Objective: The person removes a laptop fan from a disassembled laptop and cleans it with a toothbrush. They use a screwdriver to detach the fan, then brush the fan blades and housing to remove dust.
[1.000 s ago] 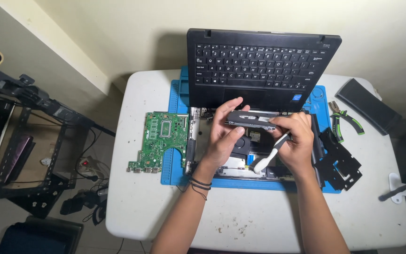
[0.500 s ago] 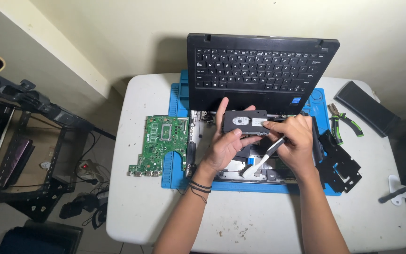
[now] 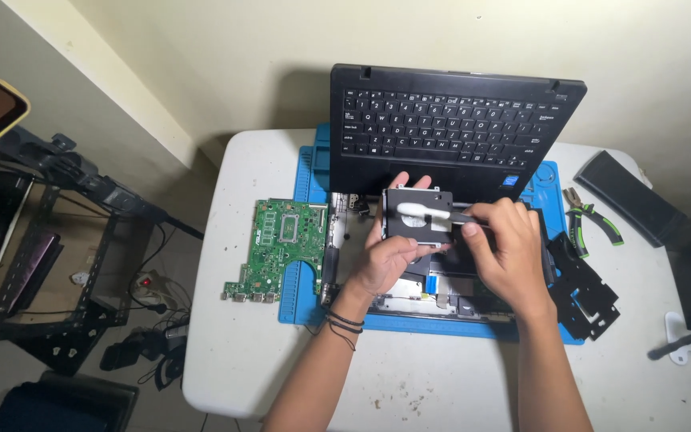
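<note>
Since the earlier frame the white brush has swung up: its head, which pointed down toward the opened laptop base, now lies across the top of the flat dark drive.

The left hand (image 3: 389,256) holds the hard drive (image 3: 417,224), a thin rectangular metal block with a dark matte face, from below; its grip is closed around the lower left edge, and fingertips show over the top edge. The drive is lifted a little above the opened laptop base (image 3: 409,300), in front of the keyboard. The right hand (image 3: 505,252) has its grip closed on the dark handle of the brush (image 3: 425,212), whose white, soft-looking head touches the upper face of the drive.

Under both hands lies the blue rubber-like mat (image 3: 305,296) on the white round-cornered surface (image 3: 441,384). A black laptop keyboard part (image 3: 453,132) stands tilted up behind the hands. Left of the mat, partly over its edge, rests a green circuit board (image 3: 277,248), flat, with small metal ports on the lower side. At the right are black plastic frame pieces (image 3: 581,292), pliers (image 3: 593,220) with green and black handles, and a long black bar-shaped battery (image 3: 629,200).
</note>
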